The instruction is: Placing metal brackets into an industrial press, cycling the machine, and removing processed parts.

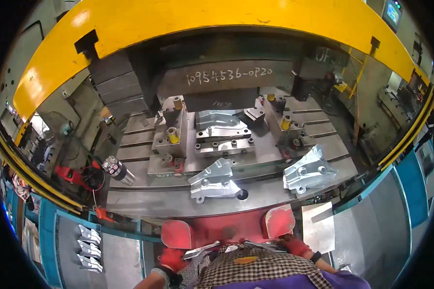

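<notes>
A: Where is the metal piece (201,251) by the left hand?
B: Low down, just past 6 o'clock, in front of the checked apron (255,266). The left hand (172,260), in a red glove between 6 and 7, is closed on its outer end.
A: And the right hand (296,246)?
B: Near 5 o'clock, also red-gloved, beside a second metal piece (267,247). Its fingers are partly hidden; I cannot tell whether it grips that piece or only touches it.
A: Next, going outward?
B: A red panel (226,227) at 6 o'clock, with one rounded red pad (176,234) at its 7 o'clock end and another (280,221) near 5.
A: Beyond that?
B: The steel press bed (144,200). One stamped part (212,174) lies on it at 6 o'clock, close to centre; a matching part (309,168) lies between 3 and 4, well apart from it.
A: And around those?
B: The lower die (224,147) sits near dead centre. A silver cylinder (118,171) is between 8 and 9. Between 7 and 8, a grey tabletop (121,253) bears three metal parts (89,248) in a row. A yellow beam (217,14) arches across 12 o'clock.
</notes>
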